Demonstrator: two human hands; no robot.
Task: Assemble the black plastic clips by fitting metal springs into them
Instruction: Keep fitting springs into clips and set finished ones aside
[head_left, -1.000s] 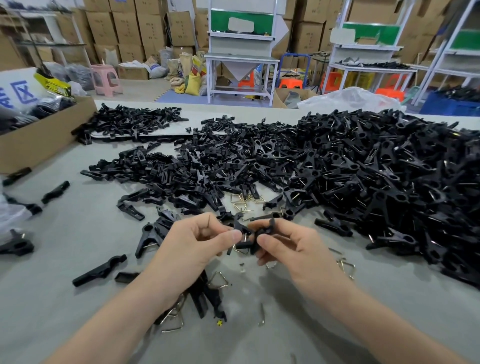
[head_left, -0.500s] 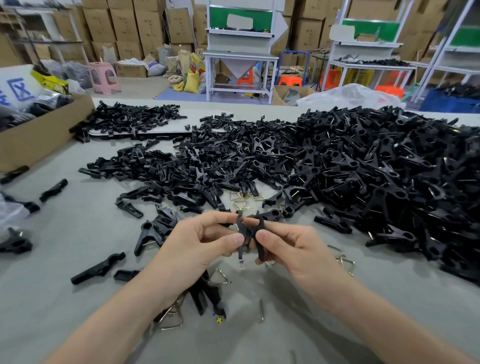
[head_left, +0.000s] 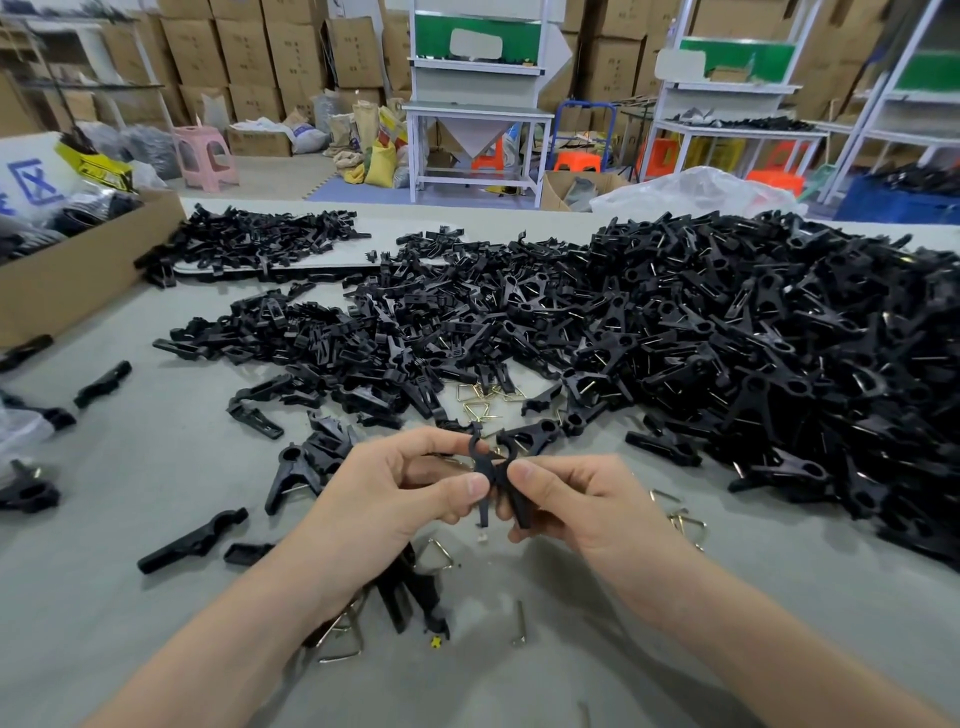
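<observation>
1. Underneath, a grey table (head_left: 130, 467), carrying everything else.
2. On its right half, a heap of black clips (head_left: 727, 364), piled high and running out past the right edge of view (metal glints in many of them).
3. At the left edge, a cardboard box (head_left: 78, 270), resting on the table, well apart from the hands.
4. Left of the heap, a flatter spread of clip halves (head_left: 322, 343), thinning toward the near side.
5. Low centre, left hand (head_left: 395, 499): thumb and forefinger curled, pinching the held clip (head_left: 491, 467) from the left.
6. Just beside it, right hand (head_left: 582, 499): thumb and fingers curled, pinching the same piece from the right.
7. Between the two thumbs, that held clip: two black halves crossed, roughly upright, raised above the table, round ends up, legs down. Cannot tell whether a spring sits inside.
8. Just beyond the hands, loose springs (head_left: 480, 397): gold-coloured wire triangles lying on the table at the heap's near fringe.
</observation>
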